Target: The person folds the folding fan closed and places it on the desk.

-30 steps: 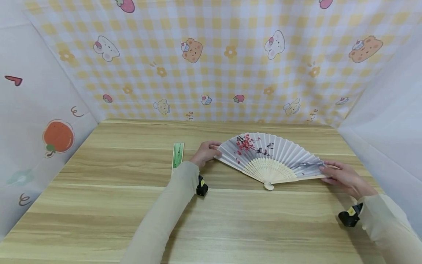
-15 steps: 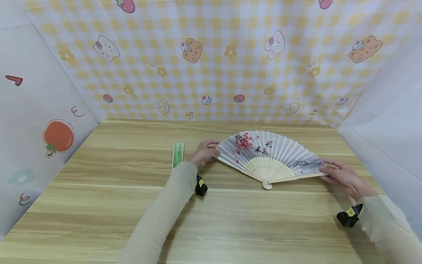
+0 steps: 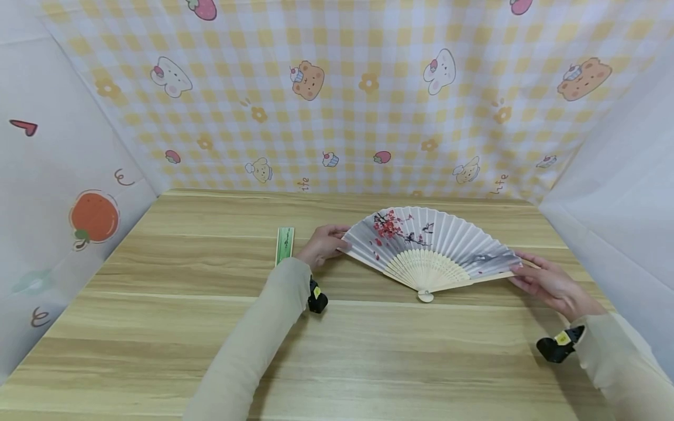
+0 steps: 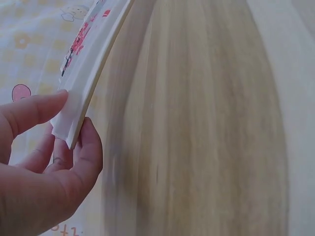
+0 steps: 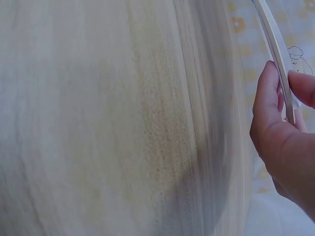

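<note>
A folding fan is spread wide in the head view, its pale grey leaf printed with red blossoms and dark birds above light slatted ribs. My left hand pinches the fan's left end between thumb and fingers. In the left wrist view, that thumb lies on the printed face of the fan with fingers behind its edge. My right hand grips the opposite end. The right wrist view shows the fan's outer rib held between thumb and fingers of the right hand.
Left of the left hand, a green strip with a pale border lies on the wooden table; the left sleeve hides its near end. Behind the table hangs a yellow checked cloth. White cloth closes off the right side.
The fan has shifted slightly left and away from me, and its right end has risen a little. Both hands keep hold of it, the left moving slightly left.
</note>
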`<state>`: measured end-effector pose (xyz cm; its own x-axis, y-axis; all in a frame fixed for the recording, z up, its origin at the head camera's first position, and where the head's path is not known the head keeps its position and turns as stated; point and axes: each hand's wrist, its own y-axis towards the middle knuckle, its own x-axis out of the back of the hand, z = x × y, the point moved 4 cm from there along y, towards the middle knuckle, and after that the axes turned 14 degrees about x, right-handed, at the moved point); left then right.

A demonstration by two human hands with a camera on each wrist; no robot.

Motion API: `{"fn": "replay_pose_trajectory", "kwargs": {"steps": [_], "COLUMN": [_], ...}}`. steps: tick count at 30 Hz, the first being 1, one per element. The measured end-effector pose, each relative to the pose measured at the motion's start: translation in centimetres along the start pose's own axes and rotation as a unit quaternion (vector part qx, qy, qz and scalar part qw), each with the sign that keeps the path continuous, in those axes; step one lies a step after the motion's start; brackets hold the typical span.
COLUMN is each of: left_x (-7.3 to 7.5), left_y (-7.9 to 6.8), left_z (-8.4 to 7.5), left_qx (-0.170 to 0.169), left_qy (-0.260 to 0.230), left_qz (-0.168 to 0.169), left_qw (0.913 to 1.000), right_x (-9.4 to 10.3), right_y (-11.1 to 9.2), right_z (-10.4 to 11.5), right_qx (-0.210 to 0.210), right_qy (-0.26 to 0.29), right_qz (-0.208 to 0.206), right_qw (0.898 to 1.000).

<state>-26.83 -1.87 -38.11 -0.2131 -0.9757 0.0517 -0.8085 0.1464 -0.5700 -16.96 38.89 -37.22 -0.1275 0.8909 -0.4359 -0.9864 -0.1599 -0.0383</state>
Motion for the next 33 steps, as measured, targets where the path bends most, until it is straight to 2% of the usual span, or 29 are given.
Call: {"fn": "replay_pose_trajectory", "kwargs": {"steps": [9, 15, 23, 26, 33], "left_x": [0.2, 0.5, 1.1, 1.3, 1.8], "left_y": [-0.6, -1.1, -1.6, -1.8, -2.3], "left_z": [-0.2, -0.4, -0.5, -0.5, -0.6], "left_qx": [-0.019, -0.034, -0.036, -0.041, -0.05], "left_qy": [0.025, 0.032, 0.019, 0.007, -0.022], "left_qz": [-0.006, -0.013, -0.034, -0.033, -0.032], "left_qw": [0.9995, 0.9988, 0.9986, 0.9986, 0.998], "right_x": [-0.2, -0.6, -1.0, -1.1, -1.9], "right_y": [0.0, 0.0, 0.0, -0.1, 0.1], "right_z": [0.1, 0.2, 0.5, 0.6, 0.9], "right_qx": [0.014, 0.023, 0.03, 0.032, 0.022], "right_qy": [0.049, 0.065, 0.06, 0.065, 0.037], "right_qz": [0.045, 0.049, 0.01, -0.011, -0.038], "right_qw": [0.998, 0.996, 0.998, 0.997, 0.998]}}
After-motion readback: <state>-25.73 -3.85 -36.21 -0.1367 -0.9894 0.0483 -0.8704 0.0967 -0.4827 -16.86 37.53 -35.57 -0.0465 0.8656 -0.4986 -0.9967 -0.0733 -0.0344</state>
